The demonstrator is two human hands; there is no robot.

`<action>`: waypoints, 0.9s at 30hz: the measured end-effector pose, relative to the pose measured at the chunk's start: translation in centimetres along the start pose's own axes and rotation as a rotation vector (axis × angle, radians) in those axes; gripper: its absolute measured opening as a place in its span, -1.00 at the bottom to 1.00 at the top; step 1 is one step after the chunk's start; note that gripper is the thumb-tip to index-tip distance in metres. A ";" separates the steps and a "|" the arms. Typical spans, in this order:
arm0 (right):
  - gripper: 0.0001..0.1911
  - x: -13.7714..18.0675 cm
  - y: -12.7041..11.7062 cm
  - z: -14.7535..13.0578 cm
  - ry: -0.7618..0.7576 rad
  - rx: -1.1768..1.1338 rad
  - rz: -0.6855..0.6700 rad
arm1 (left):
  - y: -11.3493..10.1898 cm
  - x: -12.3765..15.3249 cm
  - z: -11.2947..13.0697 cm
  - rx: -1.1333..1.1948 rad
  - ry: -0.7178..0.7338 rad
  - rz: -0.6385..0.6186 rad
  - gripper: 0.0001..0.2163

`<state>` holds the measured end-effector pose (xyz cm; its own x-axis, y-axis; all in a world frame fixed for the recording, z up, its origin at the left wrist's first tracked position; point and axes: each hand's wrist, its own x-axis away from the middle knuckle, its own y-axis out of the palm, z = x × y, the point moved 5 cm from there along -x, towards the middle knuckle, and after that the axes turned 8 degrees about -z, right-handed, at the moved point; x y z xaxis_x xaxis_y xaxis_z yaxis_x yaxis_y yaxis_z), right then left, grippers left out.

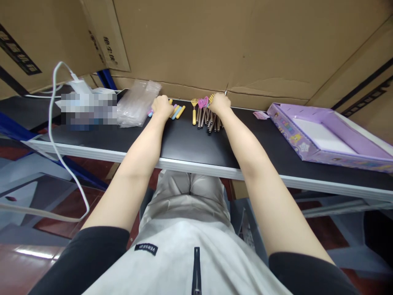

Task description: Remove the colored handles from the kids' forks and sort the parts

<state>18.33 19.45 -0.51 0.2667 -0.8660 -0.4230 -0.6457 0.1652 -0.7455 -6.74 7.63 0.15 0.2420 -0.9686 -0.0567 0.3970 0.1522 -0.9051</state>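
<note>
On the black tabletop, my left hand [162, 107] is closed over a group of pastel plastic handles [181, 112]. A yellow end shows just past its fingers; what they grip is hidden. Farther right, my right hand [220, 103] is closed at a pile of small back scratchers with bare metal rods [210, 123]. Beside its fingers is a yellow claw head [211, 98], apparently in the grip. Pink claw heads [202, 102] lie to the left of it. Between my hands lies one back scratcher with a yellow handle [194, 112].
Clear plastic bags [138, 104] lie left of my left hand, near a blurred-out item and a white cable [53, 110]. An open purple box [310, 149] stands at the right, with a small pink packet [260, 115] beside it. Cardboard [230, 45] walls the back.
</note>
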 end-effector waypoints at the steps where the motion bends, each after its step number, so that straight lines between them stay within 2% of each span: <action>1: -0.66 0.4 -0.4 -0.4 0.034 0.031 0.025 | 0.1 -0.2 -0.1 -0.004 0.003 0.001 -0.50; 3: -0.72 1.4 -1.2 -1.4 0.068 0.071 0.066 | 0.4 -0.5 -0.3 0.003 0.007 0.007 -0.49; 6: -0.79 3.4 -2.4 -2.5 0.059 0.070 0.055 | 0.5 -0.7 -0.5 0.015 0.016 0.032 -0.48; 10: -0.86 6.4 -3.4 -2.4 0.145 0.096 0.024 | 0.5 -0.3 -0.4 0.010 0.008 0.048 -0.45; 14: -0.82 8.4 -3.7 -2.5 0.167 0.185 0.000 | 0.4 0.2 -0.3 -0.007 -0.004 0.034 -0.45; 19: -0.71 8.9 -3.3 -4.3 0.055 0.273 -0.097 | 0.4 0.4 -0.1 0.004 0.021 0.057 -0.51; 23: -0.65 9.0 -2.3 -5.2 -0.063 0.346 -0.172 | 0.4 1.0 1.3 -0.028 0.126 0.114 -0.59; 27: -0.61 8.8 -1.6 -4.7 -0.097 0.355 -0.214 | 1.5 1.9 4.1 -0.050 0.309 0.073 -0.67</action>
<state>18.36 9.35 -0.60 0.4445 -0.8530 -0.2735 -0.2864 0.1540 -0.9457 -2.04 6.78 0.38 -0.0155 -0.9705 -0.2405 0.3429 0.2208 -0.9130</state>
